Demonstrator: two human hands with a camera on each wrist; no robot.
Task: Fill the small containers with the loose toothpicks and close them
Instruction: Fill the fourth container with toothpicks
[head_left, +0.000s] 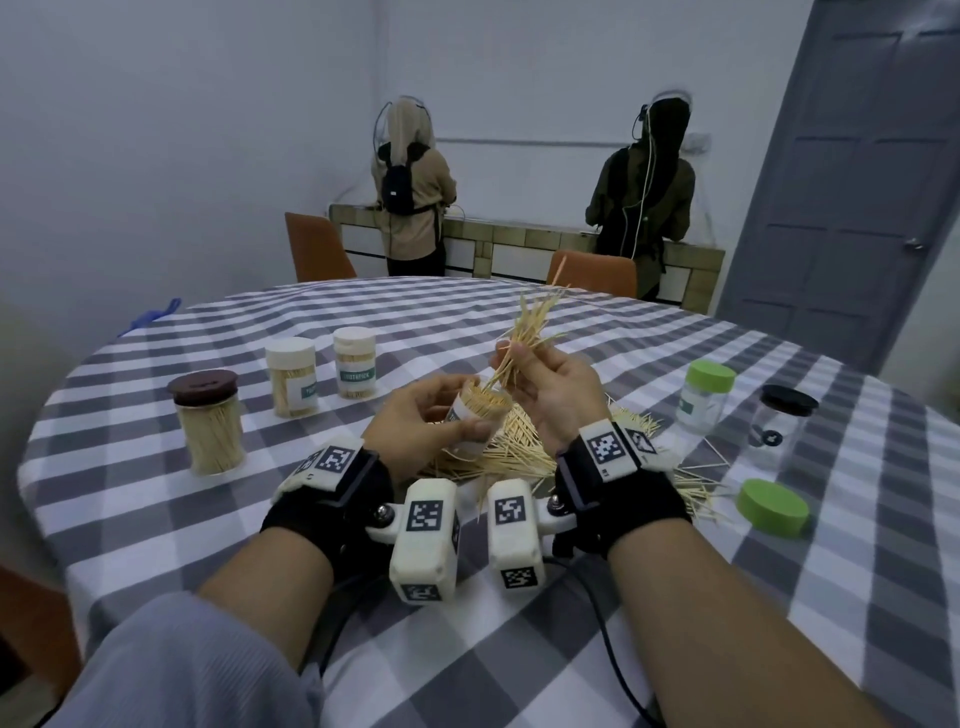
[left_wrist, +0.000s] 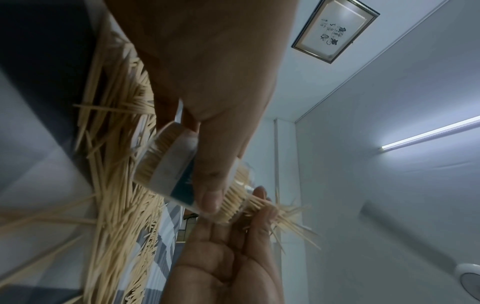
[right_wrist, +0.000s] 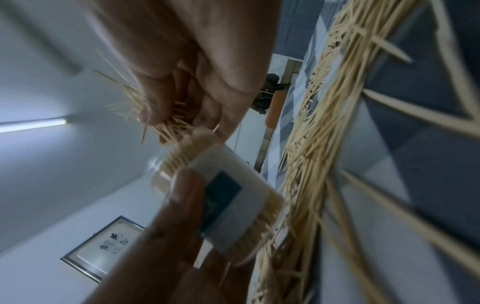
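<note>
- Here we hold the open container (head_left: 475, 415) in our left hand (head_left: 415, 421), thumb and fingers curled round its labelled wall; it is tilted, mouth toward the right hand, and already packed with toothpicks up to the rim.
- Our right hand (head_left: 550, 384) pinches a bundle of toothpicks (head_left: 524, 338) just above that container; the lower ends of the bundle touch or enter its mouth, the upper ends fan out loosely.
- In the left wrist view the container (left_wrist: 171, 164) sits between thumb and fingers, with the right hand (left_wrist: 233, 257) just beyond the mouth.
- Directly under the container lies the loose pile of toothpicks (head_left: 514, 447) on the checked tablecloth (head_left: 519, 649).
- Left of the container: two white-capped jars (head_left: 292, 376) full of toothpicks, and nearer us a brown-lidded jar (head_left: 208, 421), also full and closed.
- Right of the container: a green-lidded jar (head_left: 704, 397) and a black-lidded jar (head_left: 779, 428), both standing upright with their lids on; a separate green lid (head_left: 773, 506) lies on the cloth near the edge of the pile.
- Beyond the table, well apart from the container, two people (head_left: 413, 187) stand facing a counter.
</note>
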